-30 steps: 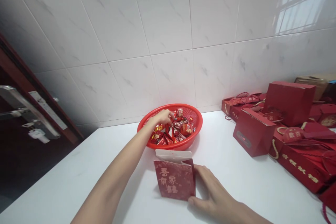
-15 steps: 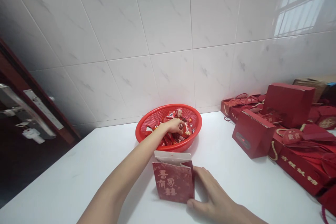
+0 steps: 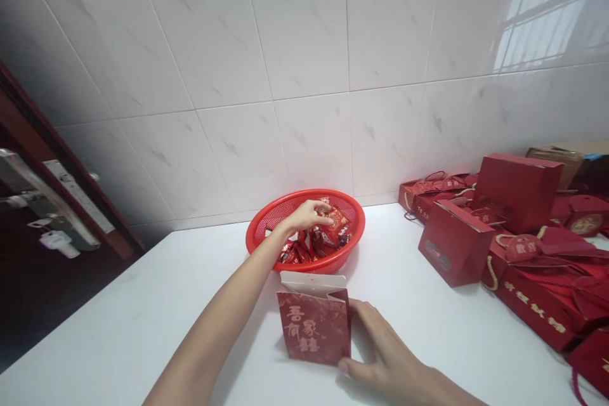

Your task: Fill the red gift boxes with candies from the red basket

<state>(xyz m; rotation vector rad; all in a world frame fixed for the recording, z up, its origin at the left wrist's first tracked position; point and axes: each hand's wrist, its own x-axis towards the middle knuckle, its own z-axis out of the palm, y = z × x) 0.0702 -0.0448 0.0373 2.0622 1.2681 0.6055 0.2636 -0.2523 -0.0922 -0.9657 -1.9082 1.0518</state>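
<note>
Over the red mesh basket (image 3: 257, 235), my left hand (image 3: 311, 214) has its fingers closed on a red candy packet (image 3: 337, 222). Other red wrapped sweets (image 3: 297, 252) lie in the basket below it. A red paper box (image 3: 314, 330) with gold characters stands upright on the white table, in front of the basket, with its top flaps open. My right hand (image 3: 375, 352) grips the right side of this box, thumb at the lower front corner and fingers behind.
On the right, a red box (image 3: 457, 244) stands beside several red gift boxes (image 3: 537, 304) with rope handles. A larger red box (image 3: 518, 190) rests among them. Behind the table is a tiled wall (image 3: 309, 133); a door with keys (image 3: 59, 241) is at the left.
My left hand has lifted slightly and shifted left within the basket, raising a red packet from the sweets. My right hand and the box have stayed in place.
</note>
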